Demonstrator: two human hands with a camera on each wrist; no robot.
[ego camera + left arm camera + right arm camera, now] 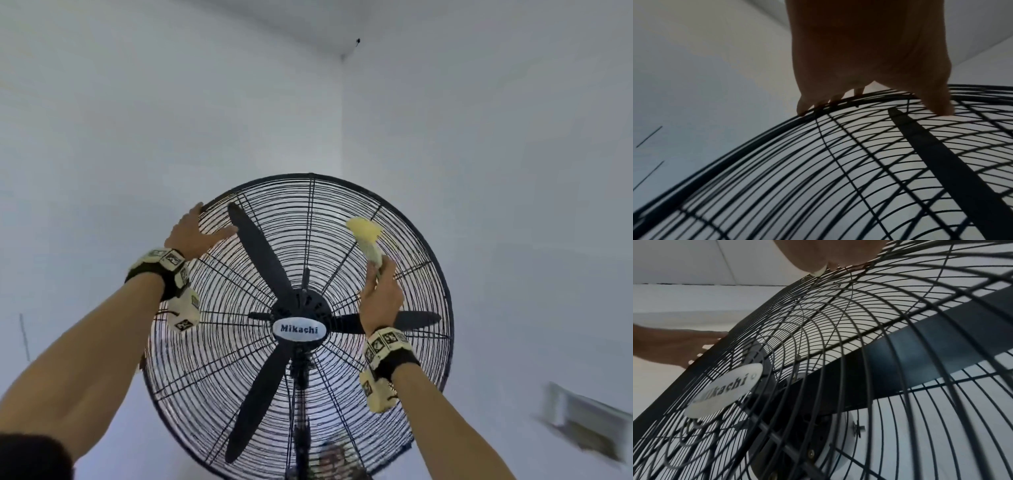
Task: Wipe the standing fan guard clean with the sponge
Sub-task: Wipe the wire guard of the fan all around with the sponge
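The standing fan's black wire guard (pixel 424 274) fills the lower middle of the head view, with a white "Mikachi" badge (pixel 299 329) at its centre. My left hand (pixel 200 228) holds the guard's upper left rim, thumb lying on the front wires. In the left wrist view the left hand (pixel 869 76) has its fingers (pixel 803 108) over the rim (pixel 756 134). My right hand (pixel 381 277) grips a yellow sponge (pixel 363 234) and holds it up against the upper right wires. In the right wrist view only a pale tip of the sponge (pixel 819 273) shows under the right hand (pixel 828 254).
Black blades (pixel 260 253) stand still inside the guard, above the fan's pole (pixel 301 428). White walls meet in a corner behind the fan. A blurred white object (pixel 582 421) sits at the lower right. Something brownish (pixel 337 459) shows low behind the guard.
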